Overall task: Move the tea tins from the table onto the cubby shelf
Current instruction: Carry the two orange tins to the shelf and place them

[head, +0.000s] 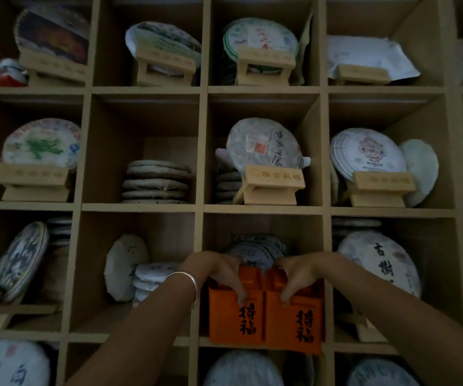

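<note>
Two orange tea tins with black characters stand side by side at the front edge of a lower middle cubby of the wooden shelf [263,208]. My left hand [219,270], a silver bangle on its wrist, grips the top of the left tin [236,319], fingers curled over its lid. The right tin [294,321] is gripped the same way from above by my right hand [298,274]. Both tins touch each other and overhang the cubby's front lip a little. Wrapped tea cakes [255,246] sit behind them in the same cubby.
Neighbouring cubbies hold round paper-wrapped tea cakes, some upright on small wooden stands [272,185], others stacked flat [155,182]. The cubby left of the tins holds a leaning cake and a stack [147,280]. The table is out of view.
</note>
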The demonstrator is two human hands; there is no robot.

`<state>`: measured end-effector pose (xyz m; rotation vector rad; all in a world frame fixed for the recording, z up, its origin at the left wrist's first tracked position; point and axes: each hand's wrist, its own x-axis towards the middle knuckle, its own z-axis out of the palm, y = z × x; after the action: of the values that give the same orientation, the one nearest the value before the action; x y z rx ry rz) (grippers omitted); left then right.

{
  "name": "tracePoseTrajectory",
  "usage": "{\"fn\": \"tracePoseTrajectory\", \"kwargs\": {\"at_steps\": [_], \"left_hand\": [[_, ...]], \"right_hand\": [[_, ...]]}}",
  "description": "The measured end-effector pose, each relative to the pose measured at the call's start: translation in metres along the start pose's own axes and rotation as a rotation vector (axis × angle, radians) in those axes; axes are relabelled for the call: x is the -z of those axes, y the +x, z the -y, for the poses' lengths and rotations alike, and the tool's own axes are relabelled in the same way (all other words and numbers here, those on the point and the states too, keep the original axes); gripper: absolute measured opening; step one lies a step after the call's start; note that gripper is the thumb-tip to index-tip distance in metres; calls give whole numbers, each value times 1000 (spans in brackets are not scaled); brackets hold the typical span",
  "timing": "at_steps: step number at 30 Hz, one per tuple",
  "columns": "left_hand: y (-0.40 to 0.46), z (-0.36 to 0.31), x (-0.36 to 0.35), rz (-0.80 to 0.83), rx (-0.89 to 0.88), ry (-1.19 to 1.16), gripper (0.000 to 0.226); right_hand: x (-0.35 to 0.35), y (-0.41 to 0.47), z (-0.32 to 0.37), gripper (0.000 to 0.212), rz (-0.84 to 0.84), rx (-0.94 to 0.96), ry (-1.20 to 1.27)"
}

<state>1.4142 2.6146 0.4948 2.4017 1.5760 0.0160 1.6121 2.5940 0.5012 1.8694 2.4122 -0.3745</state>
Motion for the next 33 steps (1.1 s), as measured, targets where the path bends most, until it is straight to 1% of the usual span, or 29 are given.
{"fn": "tracePoseTrajectory", "kwargs": {"at_steps": [2,5,8,12,14,16,18,19,21,23,25,27,30,31,33], "left_hand": [[8,3,0,10,-3,-18,90],[20,7,-1,11,5,-46,86],[33,9,-5,5,14,-58,84],[41,10,-7,16,10,-97,80],[39,10,-6,32,-2,-103,74],[38,10,-6,34,-16,-117,73],[36,10,-8,25,-36,-123,71],[35,11,-10,18,-52,-122,71],[32,11,-14,-29,-94,-109,81],[26,10,-16,-130,-160,-75,93],[19,9,-18,-213,-231,-38,97],[13,11,-22,-271,-285,-13,94],[5,15,-29,-356,-330,19,88],[4,16,-33,-380,-341,28,85],[2,18,-39,-437,-355,60,81]], "right_hand": [[-1,8,-3,77,-9,-14,11],[0,20,-7,75,-2,-21,19],[1,30,-7,71,33,-40,-22],[3,34,-6,73,75,-38,-29],[3,33,-7,79,78,-28,-20],[1,33,-10,93,60,-37,-30],[-1,34,-12,103,27,-45,-47],[-2,35,-14,106,6,-45,-35],[-3,34,-17,109,-49,-18,-23],[-3,30,-19,115,-120,35,-49],[-3,22,-19,118,-185,93,-80],[-5,10,-19,109,-242,159,-89],[-15,-5,-19,86,-359,256,-100],[-20,-9,-20,81,-379,268,-111],[-27,-15,-22,76,-350,278,-100]]}}
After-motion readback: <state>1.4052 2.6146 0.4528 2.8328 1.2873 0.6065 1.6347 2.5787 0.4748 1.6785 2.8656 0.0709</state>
